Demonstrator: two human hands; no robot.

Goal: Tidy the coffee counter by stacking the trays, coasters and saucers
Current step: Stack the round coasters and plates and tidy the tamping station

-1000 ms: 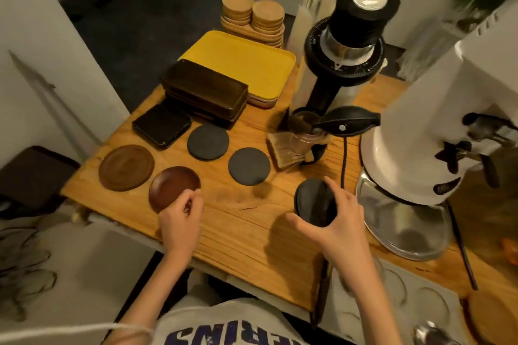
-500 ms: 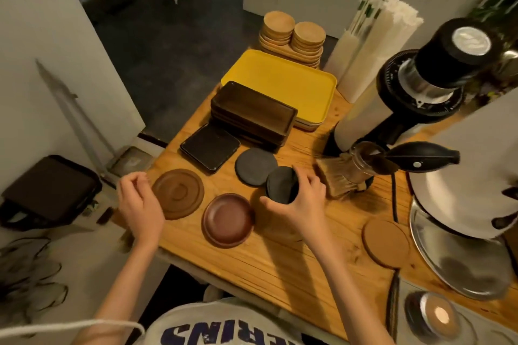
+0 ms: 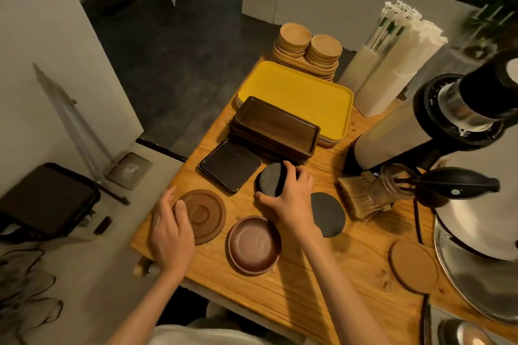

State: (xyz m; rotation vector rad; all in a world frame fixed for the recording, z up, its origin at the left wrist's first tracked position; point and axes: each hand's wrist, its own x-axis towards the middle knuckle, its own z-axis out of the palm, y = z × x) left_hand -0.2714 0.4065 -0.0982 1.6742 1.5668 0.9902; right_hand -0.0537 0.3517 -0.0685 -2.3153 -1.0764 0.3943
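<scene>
The wooden counter (image 3: 283, 291) runs away from you beside a dark floor and white walls. Your right hand (image 3: 291, 199) curls its fingers and thumb round a dark grey coaster (image 3: 269, 179), held tilted just in front of the stack of dark rectangular trays (image 3: 276, 127) and just beside the black square tray (image 3: 231, 165). A second grey coaster (image 3: 329, 216) lies flat near your right wrist, partly hidden by it. Your left hand (image 3: 171, 230) rests with loosely bent fingers on the left rim of the flat brown saucer (image 3: 206, 216); whether it grips it, you cannot tell. The reddish-brown dish (image 3: 253, 245) sits between your forearms. The yellow tray (image 3: 297, 95) lies behind the dark trays, with two piles of pale wooden saucers (image 3: 308, 42) beyond it. A cork coaster (image 3: 413, 266) lies well apart on the right, by the grinder (image 3: 448, 120).
</scene>
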